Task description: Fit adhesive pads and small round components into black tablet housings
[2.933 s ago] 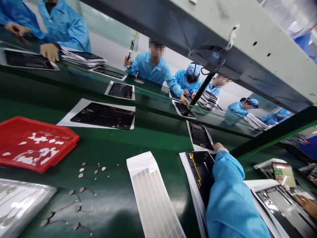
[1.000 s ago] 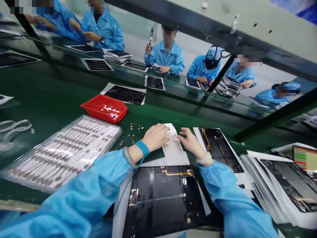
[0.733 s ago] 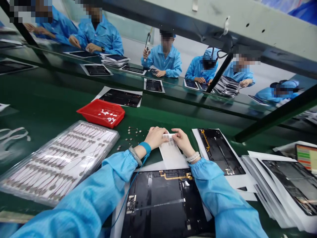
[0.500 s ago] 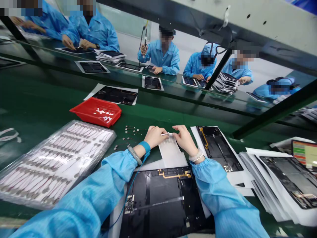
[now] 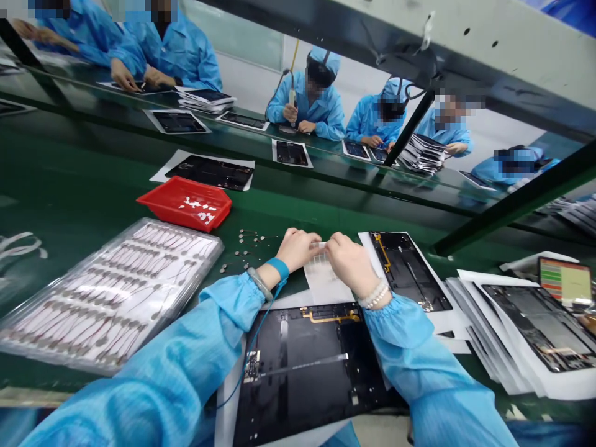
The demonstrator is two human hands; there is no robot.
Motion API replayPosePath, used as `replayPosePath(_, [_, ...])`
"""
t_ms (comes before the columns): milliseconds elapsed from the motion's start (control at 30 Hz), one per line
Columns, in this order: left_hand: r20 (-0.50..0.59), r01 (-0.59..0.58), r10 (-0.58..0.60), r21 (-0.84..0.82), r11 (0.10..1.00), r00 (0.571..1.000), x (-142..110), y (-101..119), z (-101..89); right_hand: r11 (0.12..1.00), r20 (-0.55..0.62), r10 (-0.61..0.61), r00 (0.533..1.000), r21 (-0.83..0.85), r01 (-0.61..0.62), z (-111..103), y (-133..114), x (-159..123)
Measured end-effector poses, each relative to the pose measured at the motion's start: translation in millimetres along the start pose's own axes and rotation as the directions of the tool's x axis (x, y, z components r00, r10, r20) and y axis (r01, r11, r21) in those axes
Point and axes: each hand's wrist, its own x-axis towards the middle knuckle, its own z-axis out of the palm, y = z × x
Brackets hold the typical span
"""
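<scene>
Two hands meet, the left hand (image 5: 298,249) and right hand (image 5: 351,264) pressed together over a white adhesive-strip sheet (image 5: 316,276); their pinch is hidden; a clear tray (image 5: 93,257) lower left stays full of wired pads (image 5: 116,292).

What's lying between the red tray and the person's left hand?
In the head view, small metal discs with thin leads lie scattered on the green belt between the red plastic tray and the left hand.

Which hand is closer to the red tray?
Left. The left hand is nearer, just down and to the right of the red tray. The right hand is farther away, on the other side of the left hand.
</scene>
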Motion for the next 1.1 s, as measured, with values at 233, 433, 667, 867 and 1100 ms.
replayPosePath(233, [0.189,-0.402,0.389,0.035,0.915,0.902,-131.1,8.8,-59.8,0.385,0.368,0.214,0.905,0.820,-0.424,-28.7,-19.5,-75.5])
replayPosePath(433, [0.156,-0.412,0.420,-0.080,0.908,0.894,-244.2,-12.7,-17.9,0.179,0.570,-0.005,0.821,0.809,-0.560,-22.9,-82.6,-108.8])
replayPosePath(667, [-0.079,-0.480,0.479,0.011,0.877,0.874,-258.5,17.6,17.3,0.549,0.354,0.143,0.924,0.749,-0.372,0.9,-121.1,-125.8])
replayPosePath(867, [-0.167,-0.353,0.354,0.037,0.935,0.920,-262.6,5.6,9.3,0.700,0.276,0.198,0.941,0.632,-0.333,2.9,-138.3,-138.1])
replayPosePath(1100, [-0.177,-0.331,0.323,-0.014,0.944,0.930,-262.6,-0.3,9.9,0.711,0.305,0.226,0.925,0.597,-0.371,3.1,-147.1,-133.1])
